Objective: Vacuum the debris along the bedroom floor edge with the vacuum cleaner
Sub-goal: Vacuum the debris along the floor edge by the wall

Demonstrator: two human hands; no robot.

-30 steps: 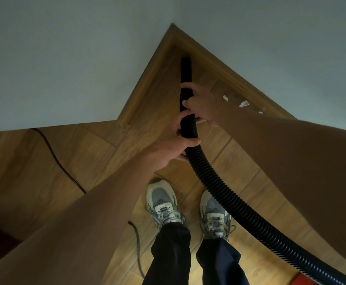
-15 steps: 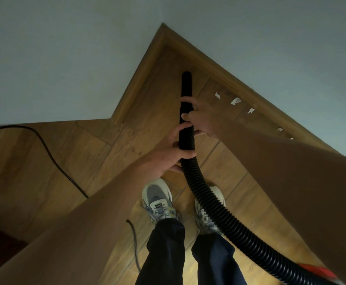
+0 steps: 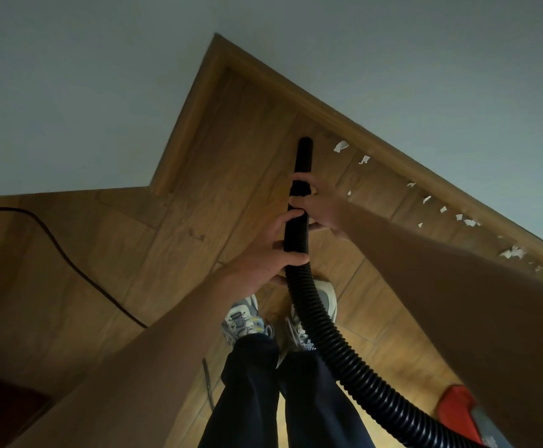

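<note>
A black ribbed vacuum hose ends in a smooth black nozzle that points at the wooden floor near the skirting board. My left hand grips the hose just below the nozzle. My right hand grips the nozzle's base above it. Several white paper scraps lie in a row along the skirting board, to the right of the nozzle tip. The red vacuum body shows at the lower right, partly hidden by my right arm.
A black power cable runs across the floor on the left. My two feet in grey sneakers stand below the hands. Grey walls meet in a corner ahead, and a wall corner juts out at the left. A dark red thing lies at the lower left.
The nozzle has drawn back from the far corner toward me and now lies near the first scraps. The view has shifted right, showing more scraps and the red vacuum body.
</note>
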